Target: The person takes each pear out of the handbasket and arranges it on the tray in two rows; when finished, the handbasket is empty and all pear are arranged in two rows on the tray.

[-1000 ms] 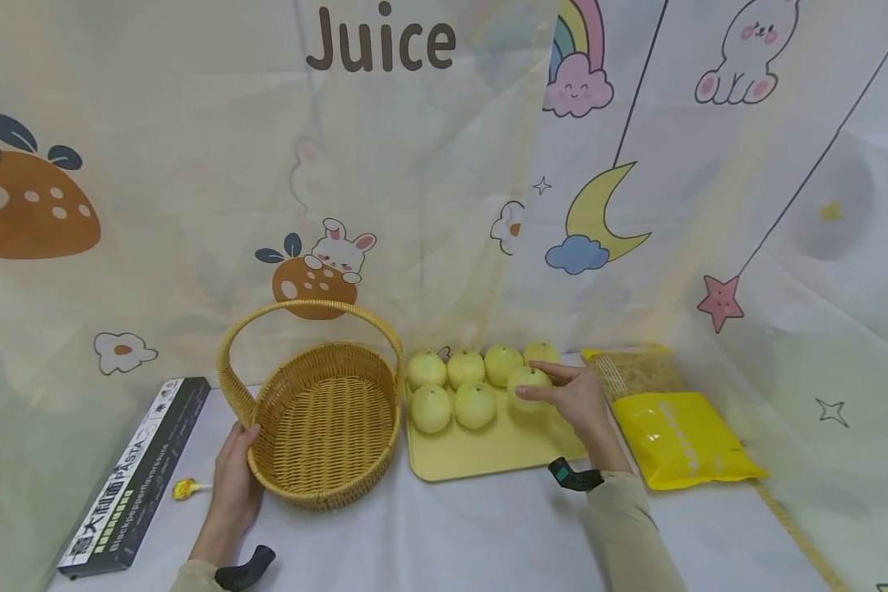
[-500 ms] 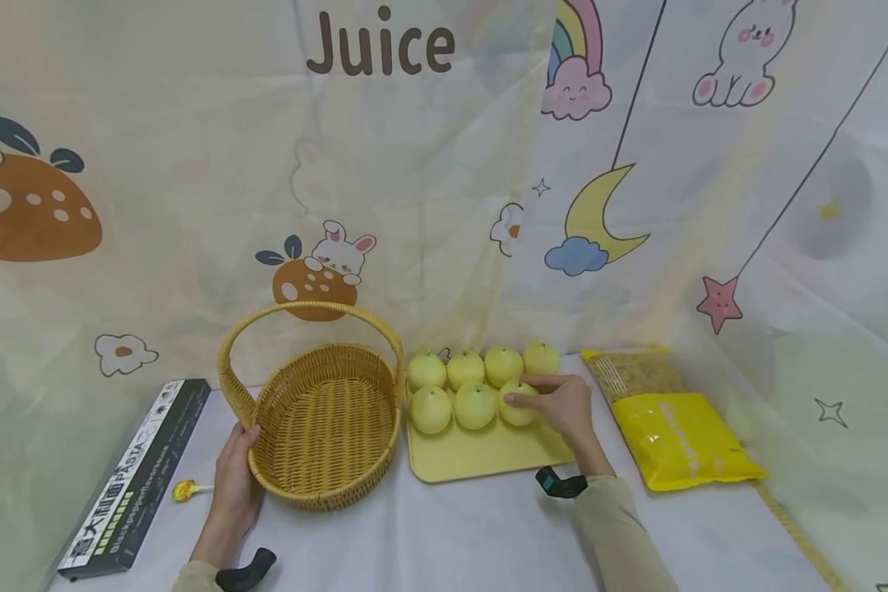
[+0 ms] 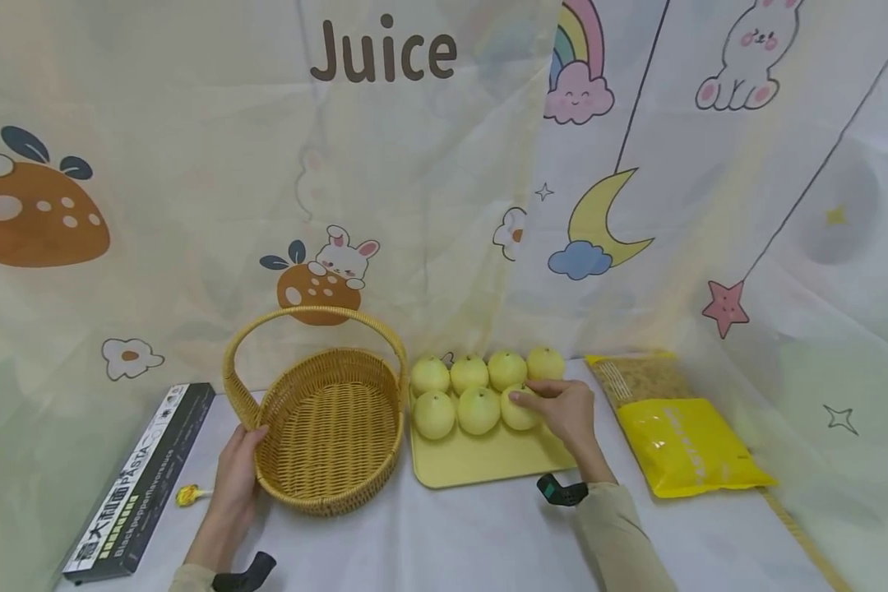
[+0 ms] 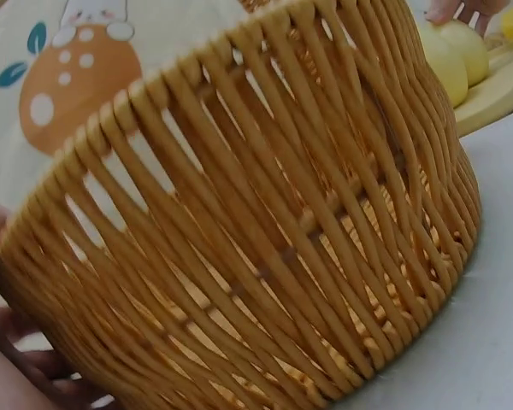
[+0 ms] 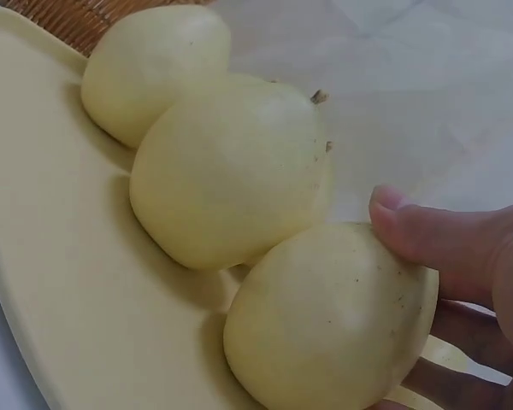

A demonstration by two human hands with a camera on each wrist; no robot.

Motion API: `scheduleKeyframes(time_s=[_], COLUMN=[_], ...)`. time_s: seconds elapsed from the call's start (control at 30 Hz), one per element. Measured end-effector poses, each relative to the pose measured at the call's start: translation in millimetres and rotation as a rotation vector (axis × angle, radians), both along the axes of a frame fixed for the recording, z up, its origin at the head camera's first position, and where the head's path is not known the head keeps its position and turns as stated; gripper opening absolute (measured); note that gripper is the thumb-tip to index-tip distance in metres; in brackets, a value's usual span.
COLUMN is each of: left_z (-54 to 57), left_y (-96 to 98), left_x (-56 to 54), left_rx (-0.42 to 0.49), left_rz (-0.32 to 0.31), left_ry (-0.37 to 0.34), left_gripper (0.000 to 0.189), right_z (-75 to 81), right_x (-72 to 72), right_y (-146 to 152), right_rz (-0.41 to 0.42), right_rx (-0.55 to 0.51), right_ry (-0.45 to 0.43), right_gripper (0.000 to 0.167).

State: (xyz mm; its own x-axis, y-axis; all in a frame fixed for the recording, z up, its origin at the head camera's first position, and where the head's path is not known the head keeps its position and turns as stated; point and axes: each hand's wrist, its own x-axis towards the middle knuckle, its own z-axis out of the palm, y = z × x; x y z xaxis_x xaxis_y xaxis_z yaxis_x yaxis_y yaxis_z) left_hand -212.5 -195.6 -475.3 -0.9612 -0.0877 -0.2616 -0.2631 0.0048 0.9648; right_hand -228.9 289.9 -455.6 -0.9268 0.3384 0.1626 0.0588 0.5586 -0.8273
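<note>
My left hand (image 3: 233,477) grips the rim of a round wicker basket (image 3: 289,493) with an arched handle, near the handle's left foot. The basket holds nothing; in the left wrist view its slatted wall (image 4: 265,213) fills most of the picture. My right hand (image 3: 570,411) holds a pale yellow pear (image 3: 518,409) at the right end of the front row on a yellow tray (image 3: 481,464). In the right wrist view the thumb lies on top of this pear (image 5: 325,320), with fingers round its far side. Several similar pears (image 3: 478,411) stand in two rows on the tray.
A long black-and-white pasta box (image 3: 141,485) lies at the left, with a yellow-wrapped lollipop (image 3: 188,495) between it and my left hand. Right of the tray lie a yellow bag (image 3: 691,448) and a clear-fronted pasta bag (image 3: 640,376). A printed cloth (image 3: 429,205) hangs behind.
My right hand has lowered the pear and moved it slightly left, into the front row beside the others. The left hand keeps its grip on the basket.
</note>
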Motion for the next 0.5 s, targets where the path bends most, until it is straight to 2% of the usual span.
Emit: scheduleKeyframes(time_s=[0.17, 0.33, 0.5], left_z=[16.8, 31.0, 42.2], left_y=[4.1, 3.0, -7.4], left_x=[1.5, 5.0, 13.5], left_rx=[-0.144, -0.298, -0.334], left_rz=[0.015, 0.088, 0.141], left_ry=[0.040, 0.103, 0.154], left_gripper=[0.070, 0.069, 0.065], right_z=[-1.0, -2.2, -3.0], right_x=[-2.6, -4.0, -1.9], right_y=[4, 11, 15], right_rz=[0.071, 0.169, 0.251], right_rx=[0.044, 0.086, 0.091], right_ry=[0.050, 0.034, -0.014], right_gripper=[0.044, 0.050, 0.059])
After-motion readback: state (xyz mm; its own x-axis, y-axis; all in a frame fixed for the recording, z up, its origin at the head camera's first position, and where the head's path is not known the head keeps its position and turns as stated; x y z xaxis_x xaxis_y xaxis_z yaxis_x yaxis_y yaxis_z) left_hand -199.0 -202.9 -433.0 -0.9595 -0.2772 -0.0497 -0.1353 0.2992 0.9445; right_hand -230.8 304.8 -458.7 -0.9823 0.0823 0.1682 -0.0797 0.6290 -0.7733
